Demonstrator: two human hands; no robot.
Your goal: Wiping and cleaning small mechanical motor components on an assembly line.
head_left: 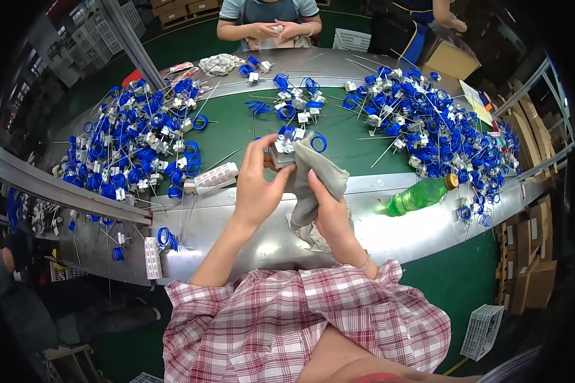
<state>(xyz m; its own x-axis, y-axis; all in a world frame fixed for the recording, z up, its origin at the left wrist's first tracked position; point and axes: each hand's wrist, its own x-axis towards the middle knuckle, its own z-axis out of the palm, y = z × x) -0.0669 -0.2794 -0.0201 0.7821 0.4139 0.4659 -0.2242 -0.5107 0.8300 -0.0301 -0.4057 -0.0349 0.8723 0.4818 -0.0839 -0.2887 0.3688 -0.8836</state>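
Note:
In front of my chest, my left hand (257,185) pinches a small capillary thermostat (283,152), a metal and white block, between thumb and fingers. A grey cloth (319,167) is gripped in my right hand (333,217), its upper end pressed against the thermostat's side. Part of the block is hidden by the cloth and my fingers. Just beyond my hands, several similar thermostats (297,102) with blue coiled tubes lie on the green belt (230,121). Below the grey cloth, a crumpled whitish cloth (312,240) rests on the metal table edge.
Large heaps of thermostats lie at left (131,143) and right (421,115), thin rods sticking out. A green bottle (421,195) lies on the metal ledge at right. Label-covered strips (216,177) sit at left. A metal post (131,41) rises there. Across the table sits another person (268,19).

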